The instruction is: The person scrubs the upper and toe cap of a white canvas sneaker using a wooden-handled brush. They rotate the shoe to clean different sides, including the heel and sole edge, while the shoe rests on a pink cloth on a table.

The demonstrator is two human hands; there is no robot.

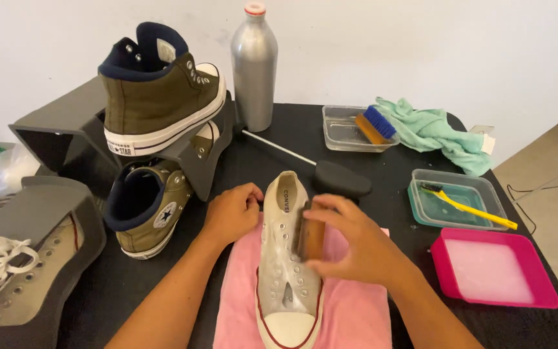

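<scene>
Fingers of right hand (356, 242) clamped on brush (310, 236); left hand (230, 213) fingers grip white sneaker (287, 271).

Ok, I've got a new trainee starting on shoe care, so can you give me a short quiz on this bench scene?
1. True or false: the white sneaker lies on a pink cloth.
2. Which hand holds the wooden brush against the sneaker?
A. left hand
B. right hand
C. neither
3. Fill in: the yellow-handled brush rests in the ______ tray, not the pink tray.

Key
1. True.
2. B; the left hand steadies the sneaker near its tongue.
3. Clear green-tinted tray, behind the pink tray with pale liquid.
</scene>
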